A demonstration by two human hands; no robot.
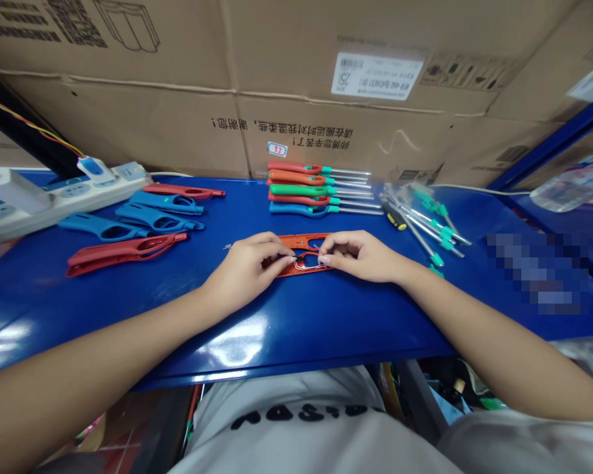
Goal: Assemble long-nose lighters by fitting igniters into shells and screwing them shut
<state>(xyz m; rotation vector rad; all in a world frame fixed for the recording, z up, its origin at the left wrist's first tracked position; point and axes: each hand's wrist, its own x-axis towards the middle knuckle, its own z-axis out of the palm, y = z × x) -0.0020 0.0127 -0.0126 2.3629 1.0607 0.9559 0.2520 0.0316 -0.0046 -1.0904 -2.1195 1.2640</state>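
Note:
An orange lighter shell (291,241) lies opened on the blue table, with thin white and dark wires (306,266) across its lower part. At its left end is my left hand (250,263), thumb and forefinger pinched at the wires near a small dark part. My right hand (358,257) is over the right end, its thumb and forefinger closed on the white wire. Fine wire ends (228,247) stick out to the left of my left hand. The fingers cover much of the shell.
Assembled lighters (296,189) with metal tubes lie in a row behind my hands. Blue (99,226) and red shells (123,253) sit at left by a power strip (74,194). Metal tubes with green ends (432,227) and a screwdriver (394,216) are at right. Cardboard boxes (178,131) stand behind.

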